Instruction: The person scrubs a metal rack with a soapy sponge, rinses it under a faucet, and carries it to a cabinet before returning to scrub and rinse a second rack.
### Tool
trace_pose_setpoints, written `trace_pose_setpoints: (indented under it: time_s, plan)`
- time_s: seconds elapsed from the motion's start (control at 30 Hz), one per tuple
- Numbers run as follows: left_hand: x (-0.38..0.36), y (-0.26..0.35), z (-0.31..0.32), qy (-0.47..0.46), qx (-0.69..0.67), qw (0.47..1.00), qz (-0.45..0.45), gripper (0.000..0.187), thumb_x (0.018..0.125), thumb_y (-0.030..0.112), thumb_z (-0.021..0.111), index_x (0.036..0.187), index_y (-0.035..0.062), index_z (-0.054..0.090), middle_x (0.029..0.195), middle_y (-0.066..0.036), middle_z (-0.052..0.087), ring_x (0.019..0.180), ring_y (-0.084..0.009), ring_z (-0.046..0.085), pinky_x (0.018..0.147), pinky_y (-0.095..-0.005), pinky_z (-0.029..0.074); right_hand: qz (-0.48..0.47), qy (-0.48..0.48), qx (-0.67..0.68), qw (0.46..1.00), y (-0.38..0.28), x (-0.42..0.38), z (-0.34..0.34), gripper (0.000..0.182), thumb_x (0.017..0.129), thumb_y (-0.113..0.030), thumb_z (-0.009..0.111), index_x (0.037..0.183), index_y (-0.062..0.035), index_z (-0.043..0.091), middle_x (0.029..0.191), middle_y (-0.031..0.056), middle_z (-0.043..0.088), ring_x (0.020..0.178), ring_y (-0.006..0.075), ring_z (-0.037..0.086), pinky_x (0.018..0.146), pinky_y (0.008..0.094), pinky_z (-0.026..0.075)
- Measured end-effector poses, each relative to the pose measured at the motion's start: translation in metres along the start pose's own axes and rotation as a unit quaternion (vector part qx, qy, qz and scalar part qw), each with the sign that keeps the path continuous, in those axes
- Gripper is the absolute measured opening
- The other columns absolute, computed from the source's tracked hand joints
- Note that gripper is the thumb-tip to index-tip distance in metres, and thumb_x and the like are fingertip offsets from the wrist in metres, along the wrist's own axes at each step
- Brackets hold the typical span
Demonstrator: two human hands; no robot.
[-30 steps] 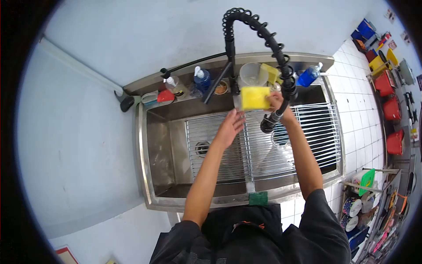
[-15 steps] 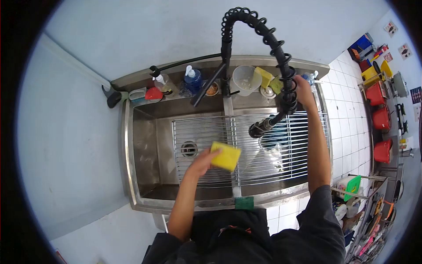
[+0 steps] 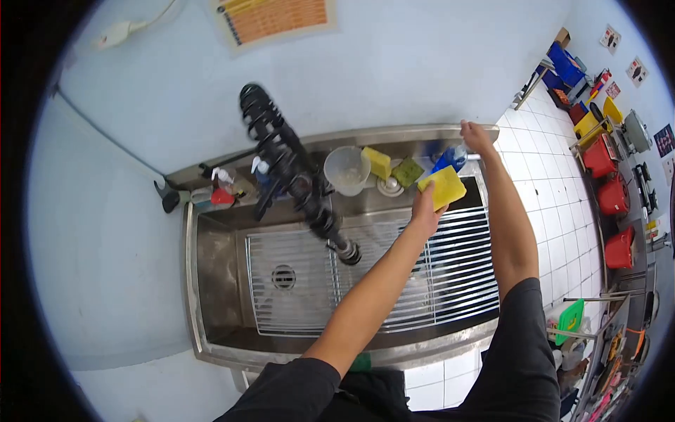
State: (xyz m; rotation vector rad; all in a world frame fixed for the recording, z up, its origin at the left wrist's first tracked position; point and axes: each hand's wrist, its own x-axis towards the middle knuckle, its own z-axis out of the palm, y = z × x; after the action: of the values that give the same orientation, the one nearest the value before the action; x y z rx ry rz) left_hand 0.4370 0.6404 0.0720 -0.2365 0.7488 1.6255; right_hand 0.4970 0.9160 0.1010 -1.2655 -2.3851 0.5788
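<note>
My left hand point(image 3: 426, 213) grips a yellow sponge point(image 3: 446, 187) by its lower left edge, above the right part of the sink. Just behind the sponge stands a blue bottle point(image 3: 448, 160) with a pale pump top, partly covered by it. My right hand point(image 3: 478, 138) is at the back right rim, close to the bottle's top, with its fingers curled. Whatever those fingers may hold cannot be made out. Left of my hands hangs the black spring-hose faucet point(image 3: 299, 179), blurred, its nozzle over the wire rack point(image 3: 295, 309).
Along the back ledge stand a clear plastic tub point(image 3: 346, 171), a second yellow sponge point(image 3: 377, 162), a green scouring pad point(image 3: 407, 172) and pump bottles point(image 3: 225, 178). The steel sink point(image 3: 218, 271) has a drain point(image 3: 283, 277) under the rack. Red bins point(image 3: 613, 193) stand far right.
The faucet hose has swung left. My left hand has carried the sponge up and right towards the blue bottle. My right hand has moved off the hose area to the back rim. The view has shifted.
</note>
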Motion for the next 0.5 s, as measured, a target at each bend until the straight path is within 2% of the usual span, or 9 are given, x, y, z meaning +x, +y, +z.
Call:
trace_pose_setpoints:
  time_s: [0.03,0.07,0.13,0.17,0.27,0.4,0.43,0.5]
  plan:
    - [0.012,0.001,0.007,0.016,0.012,1.000,0.005,0.041,0.100,0.037,0.060,0.134,0.0179,0.049,0.134,-0.004,0.057,0.121,-0.0228,0.056,0.104,-0.0459,0.043,-0.022,0.031,0.008,0.999,0.010,0.008,0.018,0.058,0.104,-0.047,0.043,0.086,0.0023,0.067,0.079,0.0182,0.068,0.080,0.0284,0.065,0.077,0.0410,0.050]
    - [0.023,0.001,0.009,0.010,0.009,1.000,0.010,0.041,0.100,0.037,0.060,0.134,0.0183,0.050,0.134,-0.004,0.057,0.121,-0.0224,0.055,0.104,-0.0454,0.042,-0.003,0.017,0.035,0.999,0.026,0.017,0.027,0.058,0.104,-0.046,0.041,0.086,0.0021,0.067,0.079,0.0178,0.067,0.079,0.0285,0.064,0.077,0.0409,0.050]
    - [0.043,-0.001,0.007,0.003,0.001,1.000,0.017,0.041,0.100,0.038,0.060,0.134,0.0190,0.050,0.133,-0.003,0.057,0.121,-0.0214,0.055,0.105,-0.0444,0.041,0.038,-0.018,0.086,0.995,0.012,0.008,0.032,0.058,0.104,-0.046,0.039,0.085,0.0017,0.066,0.078,0.0172,0.066,0.078,0.0287,0.063,0.078,0.0407,0.049]
    - [0.043,0.000,0.012,0.009,-0.003,1.000,0.016,0.041,0.099,0.040,0.061,0.132,0.0181,0.052,0.131,-0.003,0.058,0.121,-0.0196,0.054,0.106,-0.0434,0.040,0.084,0.012,0.201,0.976,0.003,-0.001,0.032,0.057,0.103,-0.044,0.036,0.084,0.0010,0.066,0.077,0.0168,0.065,0.077,0.0303,0.062,0.077,0.0419,0.048]
    - [0.054,-0.005,0.015,-0.002,-0.029,0.999,0.018,0.041,0.098,0.041,0.062,0.130,0.0166,0.054,0.129,-0.002,0.060,0.121,-0.0180,0.053,0.105,-0.0428,0.040,0.089,0.068,0.176,0.978,-0.011,-0.013,0.031,0.061,0.102,-0.042,0.035,0.085,0.0054,0.069,0.093,0.0315,0.068,0.099,0.0499,0.062,0.089,0.0514,0.046]
    - [0.068,-0.009,0.013,-0.019,-0.037,0.999,0.013,0.040,0.099,0.042,0.062,0.129,0.0160,0.055,0.124,-0.001,0.063,0.116,-0.0168,0.057,0.099,-0.0415,0.045,0.106,0.097,0.125,0.982,-0.007,-0.015,0.044,0.056,0.103,-0.039,0.034,0.102,0.0064,0.067,0.105,0.0330,0.066,0.109,0.0528,0.059,0.094,0.0528,0.046]
    - [0.067,-0.011,0.013,-0.035,-0.035,0.999,0.018,0.040,0.099,0.042,0.061,0.129,0.0157,0.055,0.122,0.000,0.064,0.114,-0.0169,0.059,0.097,-0.0411,0.047,0.131,0.097,0.107,0.981,-0.015,-0.020,0.040,0.055,0.103,-0.039,0.033,0.110,0.0047,0.065,0.113,0.0331,0.064,0.113,0.0520,0.057,0.097,0.0549,0.045]
    - [0.070,-0.014,0.013,-0.044,-0.033,0.998,0.020,0.040,0.099,0.042,0.060,0.129,0.0157,0.055,0.123,-0.001,0.064,0.115,-0.0170,0.059,0.097,-0.0409,0.047,0.152,0.093,0.099,0.979,-0.014,-0.022,0.047,0.054,0.103,-0.040,0.033,0.112,0.0030,0.065,0.114,0.0323,0.064,0.113,0.0516,0.058,0.097,0.0561,0.045]
